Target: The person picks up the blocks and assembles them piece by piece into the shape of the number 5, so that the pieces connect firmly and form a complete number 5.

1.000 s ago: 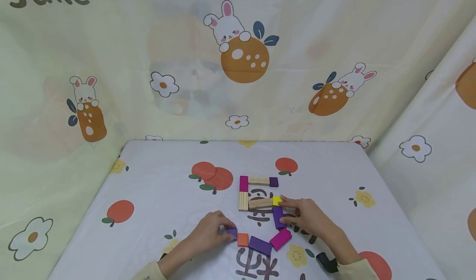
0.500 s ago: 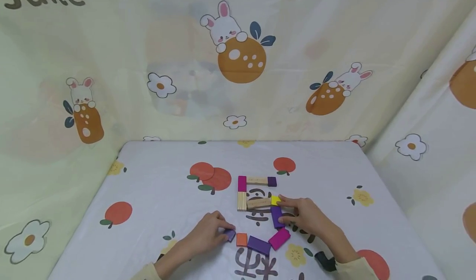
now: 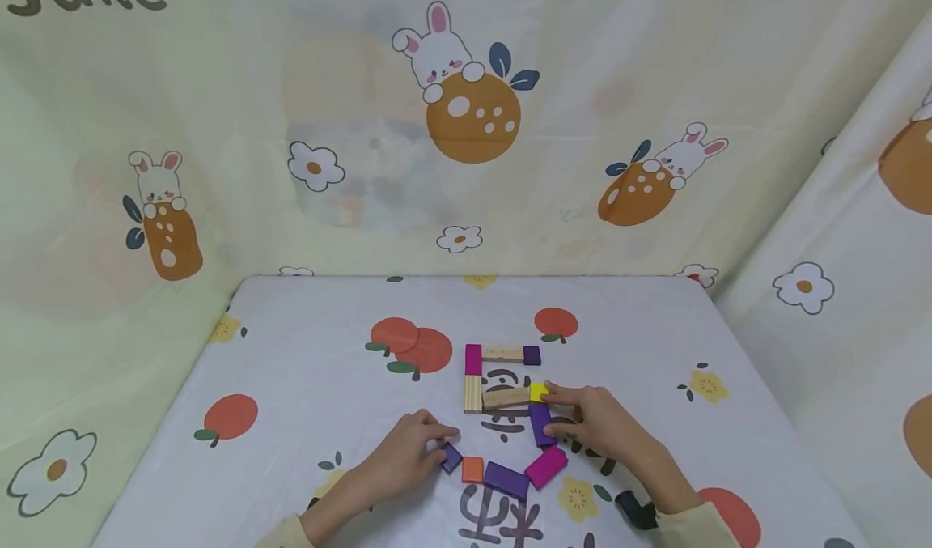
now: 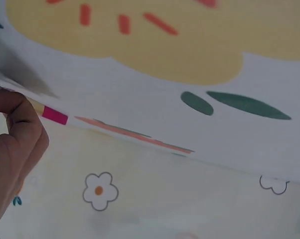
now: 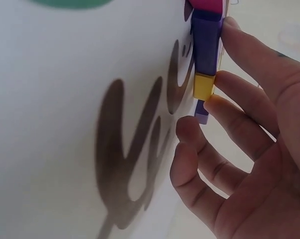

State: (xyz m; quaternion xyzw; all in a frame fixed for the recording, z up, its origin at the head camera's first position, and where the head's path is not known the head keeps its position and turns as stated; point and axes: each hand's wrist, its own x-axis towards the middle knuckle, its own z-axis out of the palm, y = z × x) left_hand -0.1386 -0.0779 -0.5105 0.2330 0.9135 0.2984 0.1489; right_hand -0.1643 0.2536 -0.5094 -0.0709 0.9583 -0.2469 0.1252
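My left hand (image 3: pixel 408 455) is beside a small purple block (image 3: pixel 451 457) that lies turned at a slant. Its thumb tip touches the block's left side, while the index finger reaches out past the far corner. In the left wrist view the fingers (image 4: pixel 13 119) are bent and mostly hide the blocks. My right hand (image 3: pixel 600 426) rests against the right side of the row: fingertips touch the yellow block (image 5: pixel 204 86), and the thumb touches the long purple block (image 5: pixel 207 45). Its other two fingers are loosely bent, holding nothing.
An orange block (image 3: pixel 472 470), another purple block (image 3: pixel 506 480) and a magenta block (image 3: pixel 546 467) form a curve between the hands. Plain wood blocks (image 3: pixel 506 398), an upper magenta block (image 3: pixel 473 359) and a dark purple block (image 3: pixel 532 355) continue it. A printed cloth (image 3: pixel 291 370) covers the table.
The small purple block has turned from straight to slanted and shifted slightly left, leaving the orange block's side. My left index finger has lifted off it. The right hand stays in place.
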